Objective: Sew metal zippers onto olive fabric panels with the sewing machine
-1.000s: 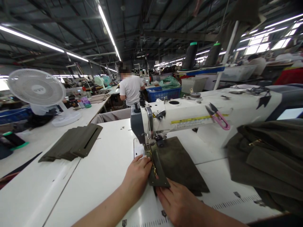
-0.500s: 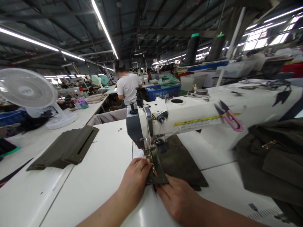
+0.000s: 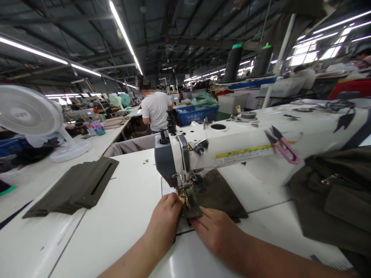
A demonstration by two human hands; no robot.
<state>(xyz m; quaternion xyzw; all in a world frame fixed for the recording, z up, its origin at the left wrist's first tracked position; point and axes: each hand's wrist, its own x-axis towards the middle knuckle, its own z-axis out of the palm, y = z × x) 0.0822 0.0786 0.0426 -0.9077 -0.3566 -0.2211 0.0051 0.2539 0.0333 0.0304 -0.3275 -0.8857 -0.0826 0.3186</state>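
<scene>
A dark olive fabric panel (image 3: 193, 212) with a brass-coloured zipper (image 3: 186, 200) lies under the needle area of a white sewing machine (image 3: 246, 133). My left hand (image 3: 165, 214) presses its left side, fingers closed together by the zipper; the fingertips are partly hidden near the presser foot. At the near right corner, my right hand (image 3: 216, 231) pinches the panel's edge, thumb on top and fingers beneath. A larger olive cloth (image 3: 222, 195) spreads flat behind it, under the machine arm.
Slotted olive fabric pieces (image 3: 72, 187) are stacked on the white table at left, near a white fan (image 3: 27, 110). Pink-handled thread snips (image 3: 284, 146) rest against the machine arm. An olive bundle (image 3: 333, 197) lies at right. A person (image 3: 156, 108) works beyond.
The panel has slid a little farther under the machine, away from me, and both hands have kept their hold on it. The view has shifted slightly.
</scene>
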